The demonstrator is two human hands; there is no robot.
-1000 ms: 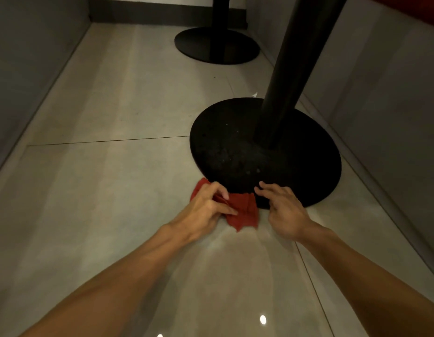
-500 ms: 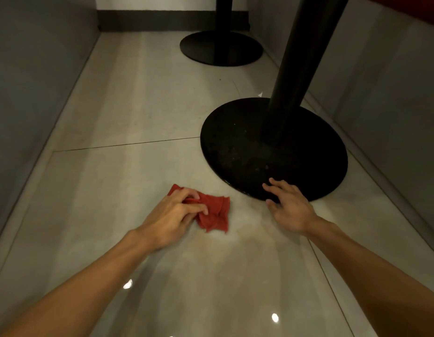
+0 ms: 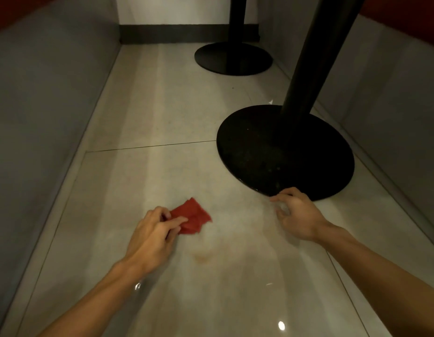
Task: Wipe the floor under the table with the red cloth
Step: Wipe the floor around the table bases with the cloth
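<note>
Far left of our left hand, a grey panel (image 3: 41, 117) runs along the floor's edge, with a dark red strip at its top corner. The floor (image 3: 162, 113) is pale glossy tile; a thin joint line crosses it ahead of both hands.

Our left hand (image 3: 154, 235) lies low on the floor, palm down, fingers closed on the near edge of the cloth (image 3: 193, 217). The thumb lies across the top of the fabric and pins it down. The cloth is red, crumpled and folded, flat against the tile, and juts out ahead and to the right of the knuckles. It sits well clear of the base, on open floor between our two hands but much closer to the left one.

Just behind the cloth, nearer to us, we note a faint brownish smear (image 3: 202, 256) on the tile. Small bright light spots reflect on the gloss near our forearms.

Our right hand (image 3: 297, 215) is apart from the cloth and holds nothing. Its fingers are loosely curled and spread, the fingertips at the near rim of the base (image 3: 272, 152); whether they touch the rim, we cannot tell.

The base is a black round disc lying flat on the floor ahead of the right hand. A black pole (image 3: 308, 64) rises from it, out of view at the top. Farther ahead stands a second base (image 3: 233, 59) with its own pole. Right of our right hand, another grey panel (image 3: 393, 98) borders the floor.
</note>
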